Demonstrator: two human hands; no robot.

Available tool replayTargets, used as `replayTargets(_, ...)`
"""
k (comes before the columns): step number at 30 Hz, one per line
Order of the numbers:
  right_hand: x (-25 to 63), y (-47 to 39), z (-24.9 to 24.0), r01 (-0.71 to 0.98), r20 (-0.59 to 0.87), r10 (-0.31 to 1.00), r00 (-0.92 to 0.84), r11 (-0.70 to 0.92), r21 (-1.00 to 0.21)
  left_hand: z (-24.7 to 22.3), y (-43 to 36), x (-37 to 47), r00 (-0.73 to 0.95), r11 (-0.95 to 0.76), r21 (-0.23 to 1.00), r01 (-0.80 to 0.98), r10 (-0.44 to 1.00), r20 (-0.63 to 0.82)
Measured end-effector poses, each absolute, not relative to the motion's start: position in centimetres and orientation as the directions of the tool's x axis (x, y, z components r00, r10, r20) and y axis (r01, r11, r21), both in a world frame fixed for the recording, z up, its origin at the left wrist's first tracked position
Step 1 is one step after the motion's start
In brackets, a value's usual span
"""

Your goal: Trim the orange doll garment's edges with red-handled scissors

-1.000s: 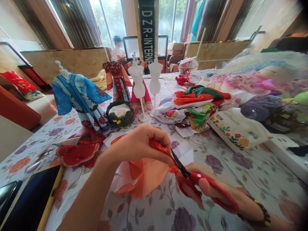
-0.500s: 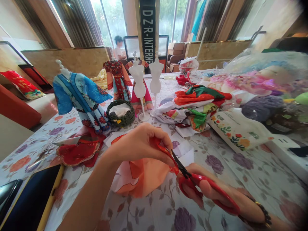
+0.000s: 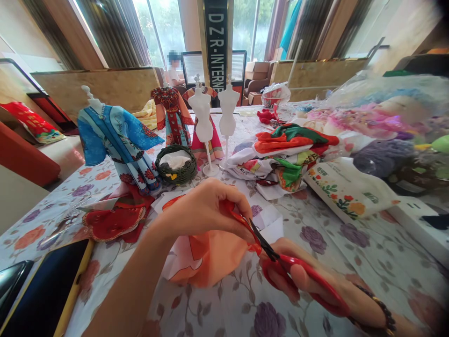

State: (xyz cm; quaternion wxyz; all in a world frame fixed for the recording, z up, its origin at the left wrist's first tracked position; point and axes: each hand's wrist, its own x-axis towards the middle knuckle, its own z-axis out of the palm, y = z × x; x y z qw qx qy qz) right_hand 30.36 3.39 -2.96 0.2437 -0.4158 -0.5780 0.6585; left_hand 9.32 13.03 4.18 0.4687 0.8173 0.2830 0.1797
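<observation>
Orange and white fabric (image 3: 217, 260) hangs and lies at the middle of the flowered tablecloth. My left hand (image 3: 213, 206) pinches a red-orange part of it between thumb and fingers. In my right hand (image 3: 287, 269) are red-handled scissors (image 3: 315, 281), my fingers through the loops. Their dark blades point up and left, against the edge of the fabric just beside my left fingertips. White paper or cloth (image 3: 273, 229) lies beneath, behind my hands.
Two bare white mannequins (image 3: 201, 112) and dressed ones, including a blue-robed one (image 3: 119, 135), stand behind a dark basket (image 3: 175, 166). Cloth pile (image 3: 287, 150) and floral packet (image 3: 351, 189) are right; red cloth (image 3: 115, 217) and tablet (image 3: 49, 290) left. A person (image 3: 173, 72) sits far back.
My right hand and the scissor handles have shifted slightly, and the blades look closer together. My left hand has barely moved.
</observation>
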Motion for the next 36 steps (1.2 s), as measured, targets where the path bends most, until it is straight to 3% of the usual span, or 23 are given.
replayTargets(9,29.6,4.1,-2.1,0.287,-0.276,0.772,-0.572,-0.126,-0.949,4.2,12.9,9.4,0.766,-0.385,0.866,0.319,0.643,0.004)
replayTargets(21,30.0,3.8,-3.7,0.226,-0.342,0.803,-0.488,-0.263,-0.938,4.2,13.0,9.2,0.763,-0.405,0.843,0.355,0.646,-0.011)
replayTargets(26,29.6,4.0,-3.5,0.129,-0.265,0.777,-0.571,-0.234,-0.964,4.2,13.1,9.2,0.762,-0.393,0.85,0.351,0.647,-0.015)
replayTargets(31,29.7,4.0,-3.0,0.177,-0.288,0.778,-0.558,-0.228,-0.958,4.3,13.1,9.0,0.776,-0.39,0.857,0.337,0.631,-0.018)
replayTargets(36,30.7,4.5,-5.1,0.034,-0.14,0.806,-0.575,-0.148,-0.988,4.6,13.2,8.6,0.789,-0.365,0.884,0.292,0.614,-0.008)
